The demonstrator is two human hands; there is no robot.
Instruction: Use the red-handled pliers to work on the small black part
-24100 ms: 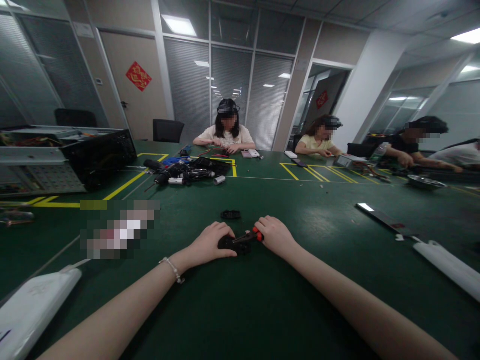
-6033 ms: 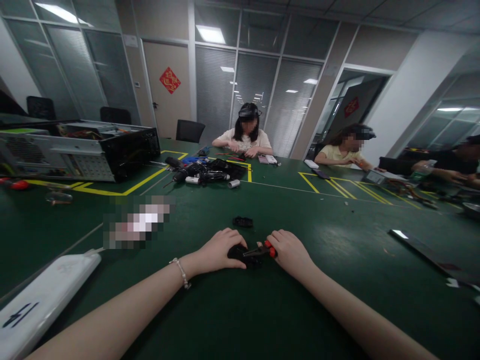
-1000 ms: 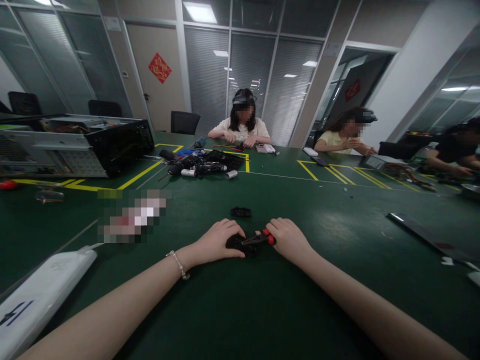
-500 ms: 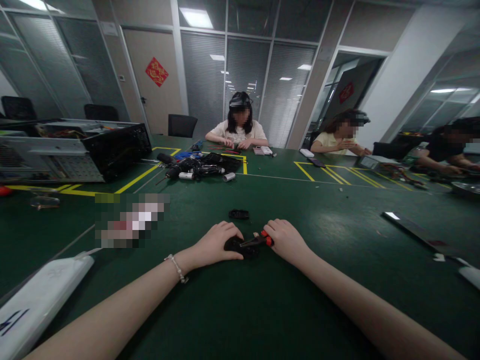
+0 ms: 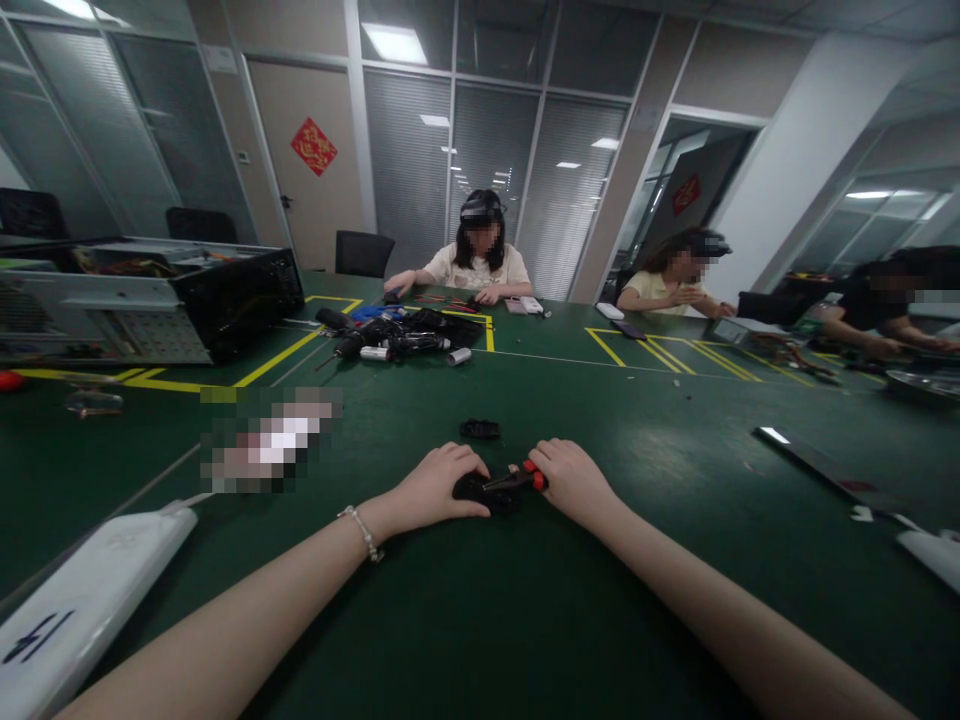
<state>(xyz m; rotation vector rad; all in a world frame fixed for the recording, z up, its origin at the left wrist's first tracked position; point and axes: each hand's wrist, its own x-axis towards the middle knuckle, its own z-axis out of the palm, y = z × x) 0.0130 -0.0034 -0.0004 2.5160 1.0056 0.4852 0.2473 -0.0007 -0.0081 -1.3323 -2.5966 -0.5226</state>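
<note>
My left hand (image 5: pixel 433 485) lies curled over a small black device (image 5: pixel 480 492) on the green table, fingers pressed on it. My right hand (image 5: pixel 571 479) is closed round a red-handled screwdriver (image 5: pixel 517 479), whose dark shaft points left onto the black device. A second small black part (image 5: pixel 479 429) rests on the table just beyond both hands, untouched. A bracelet circles my left wrist.
A white box (image 5: pixel 82 600) sits near left. An open computer case (image 5: pixel 142 300) stands far left. A heap of black tools and batteries (image 5: pixel 390 335) lies mid-table. A dark strip (image 5: pixel 825 465) and white piece (image 5: pixel 930 550) lie right. Three other people work at the far side.
Both hands stay on the black device and screwdriver; only the view has shifted slightly. The person opposite has stretched an arm out to the left.
</note>
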